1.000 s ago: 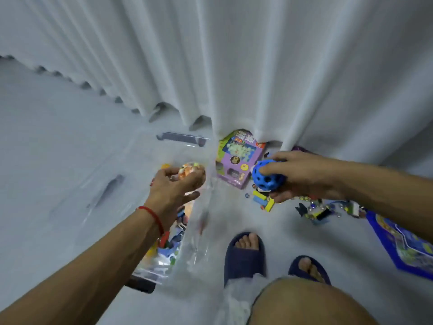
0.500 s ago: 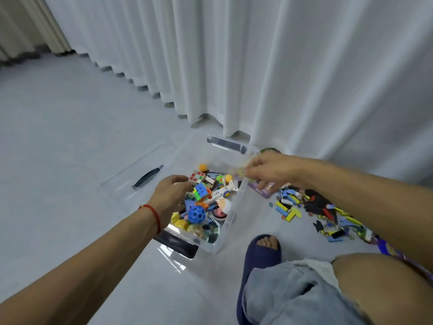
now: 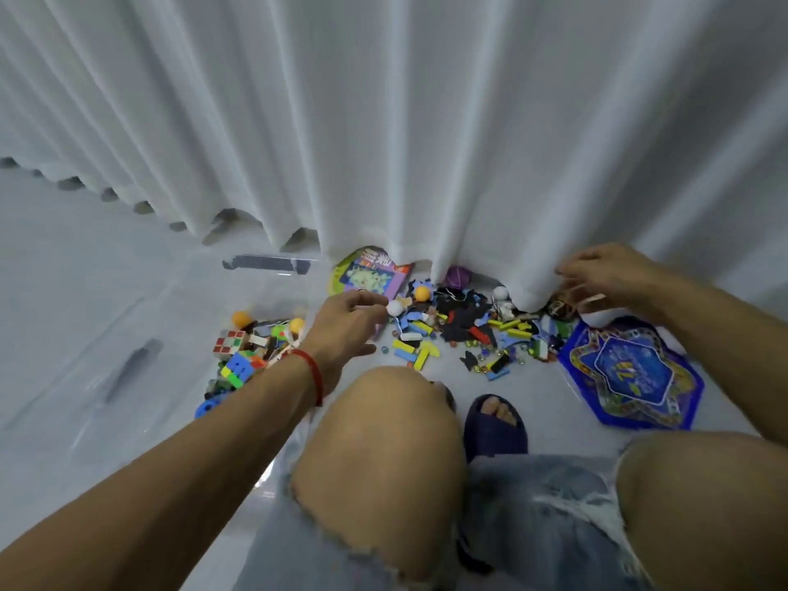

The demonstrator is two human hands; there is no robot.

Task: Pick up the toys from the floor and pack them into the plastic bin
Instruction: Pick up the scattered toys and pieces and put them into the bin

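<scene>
Half a second back both my hands were over the plastic bin [image 3: 179, 317], right hand at its far rim. Now my view has swung right; the bin sits at left and the loose toy pile [image 3: 464, 330] on the floor [image 3: 76, 232] is centre.

My left hand [image 3: 347, 324], red string at the wrist, has come off the bin toward the pile; its fingertips pinch a small white ball [image 3: 395, 308]. My right hand [image 3: 605, 275] has gone to the curtain [image 3: 426, 121] hem, fingers spread and blurred by motion; I cannot tell whether it holds anything.

Bin: clear walls, hard to trace against the pale floor, dark handle [image 3: 266, 264] at its far end. Inside, a scrambled puzzle cube [image 3: 230, 344], orange balls, bright bricks; my left forearm covers its near part.

Pile: blue, yellow and black pieces with marbles, an orange ball [image 3: 422, 293], a purple ball [image 3: 458, 276] half under the curtain. A purple game box [image 3: 371, 275] is also partly tucked under the hem. A blue star-patterned board [image 3: 631, 373] lies right of the pile.

My knees hide the near floor
</scene>
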